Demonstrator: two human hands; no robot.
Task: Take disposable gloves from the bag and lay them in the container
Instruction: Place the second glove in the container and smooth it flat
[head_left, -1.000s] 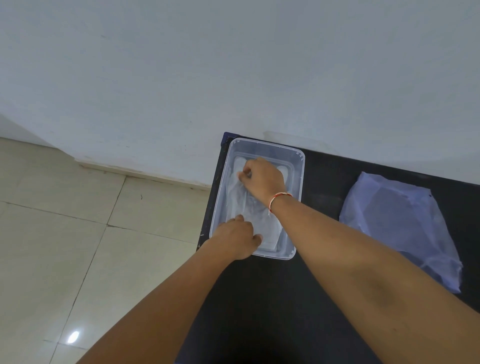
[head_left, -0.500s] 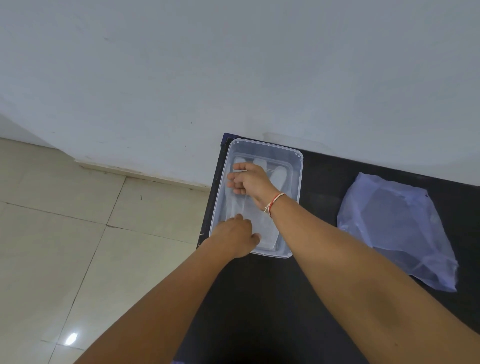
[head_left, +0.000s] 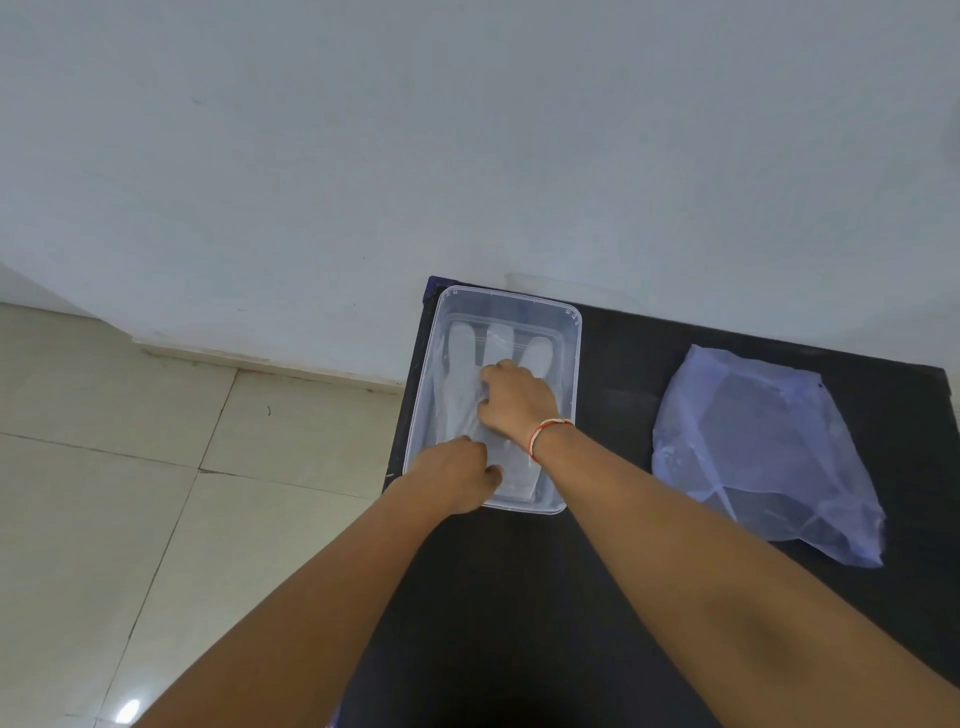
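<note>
A clear plastic container (head_left: 570, 358) stands at the far left corner of the black table (head_left: 613, 545). Thin translucent disposable gloves (head_left: 460, 358) lie flat inside it, fingers pointing away from me. My right hand (head_left: 517, 400), with a red thread at the wrist, rests on the gloves in the middle of the container, fingers curled and pressing down. My left hand (head_left: 452, 475) sits at the container's near left corner, fingers bent over the rim onto the cuff end of the gloves. The pale blue plastic bag (head_left: 763, 457) lies flat to the right.
The table stands against a white wall (head_left: 467, 156). Its left edge drops to a beige tiled floor (head_left: 130, 467). Bare black tabletop lies between the container and the bag and nearer to me.
My right hand has drawn back from the far left part of the container toward its middle, uncovering the glove fingers. My left hand has stayed at the near corner.
</note>
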